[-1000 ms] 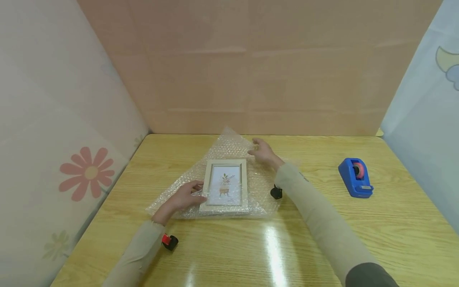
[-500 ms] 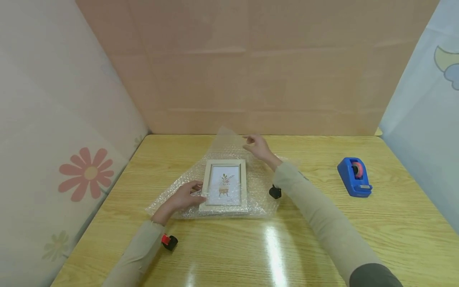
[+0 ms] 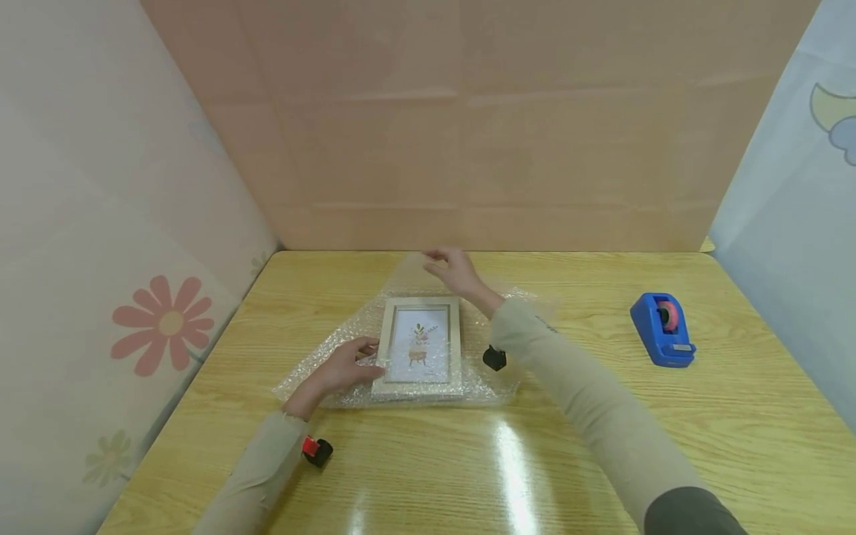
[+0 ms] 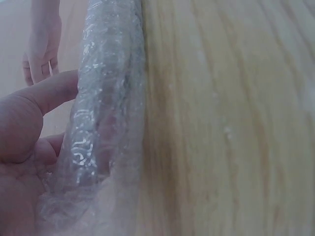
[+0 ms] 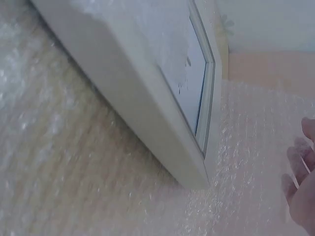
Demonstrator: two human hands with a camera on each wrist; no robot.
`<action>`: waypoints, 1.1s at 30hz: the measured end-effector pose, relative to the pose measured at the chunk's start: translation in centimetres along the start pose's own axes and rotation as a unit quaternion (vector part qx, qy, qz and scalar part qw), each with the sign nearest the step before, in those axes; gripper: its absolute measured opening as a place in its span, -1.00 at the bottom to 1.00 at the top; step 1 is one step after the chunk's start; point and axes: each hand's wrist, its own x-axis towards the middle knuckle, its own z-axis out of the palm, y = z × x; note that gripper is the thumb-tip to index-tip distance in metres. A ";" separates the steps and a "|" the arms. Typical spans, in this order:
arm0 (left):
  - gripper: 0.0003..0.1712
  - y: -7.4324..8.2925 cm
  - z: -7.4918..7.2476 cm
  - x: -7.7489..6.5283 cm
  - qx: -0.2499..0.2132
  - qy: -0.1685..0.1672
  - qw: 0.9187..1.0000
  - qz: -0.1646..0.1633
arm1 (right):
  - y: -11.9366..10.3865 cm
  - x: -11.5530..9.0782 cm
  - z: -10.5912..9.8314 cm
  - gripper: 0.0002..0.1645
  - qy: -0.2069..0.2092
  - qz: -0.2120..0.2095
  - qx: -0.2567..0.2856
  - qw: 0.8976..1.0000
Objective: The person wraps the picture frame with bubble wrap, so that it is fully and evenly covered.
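A pale picture frame (image 3: 455, 342) with a plant print lies on clear bubble wrap (image 3: 357, 319). A fold of wrap covers the frame's lower part. My left hand (image 3: 342, 365) rests at the frame's left side, thumb on the folded wrap and fingers along the edge; the left wrist view shows the wrap (image 4: 106, 98) against the thumb. At the raised far corner of the wrap, my right hand (image 3: 456, 271) has thumb and forefinger a little apart. In the right wrist view that hand (image 5: 302, 179) is beside the wrap (image 5: 251, 157); contact is unclear.
A blue tape dispenser (image 3: 662, 331) with pink tape stands on the right of the wooden table (image 3: 588, 446). Printed sheets flank the table, and a tan panel (image 3: 455, 148) closes the back. Small black devices sit under both wrists.
My right hand has moved left and slightly away from me along the wrap's far part, and the wrap's raised corner has shifted slightly left. My left hand and the picture frame have stayed in place.
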 end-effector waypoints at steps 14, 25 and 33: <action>-0.31 -0.2 0.0 0.0 0.001 -0.003 1.000 0.003 | -0.1 -0.3 0.5 -0.78 0.027 -0.042 -0.014 0.999; -0.31 -0.2 0.0 0.1 0.009 0.000 1.000 0.001 | -1.2 -2.5 0.0 -0.79 0.009 -0.074 0.002 0.997; -0.30 -0.1 0.0 0.3 0.013 0.000 1.000 -0.005 | -1.2 -5.2 0.1 -0.81 -0.041 -0.102 0.019 0.994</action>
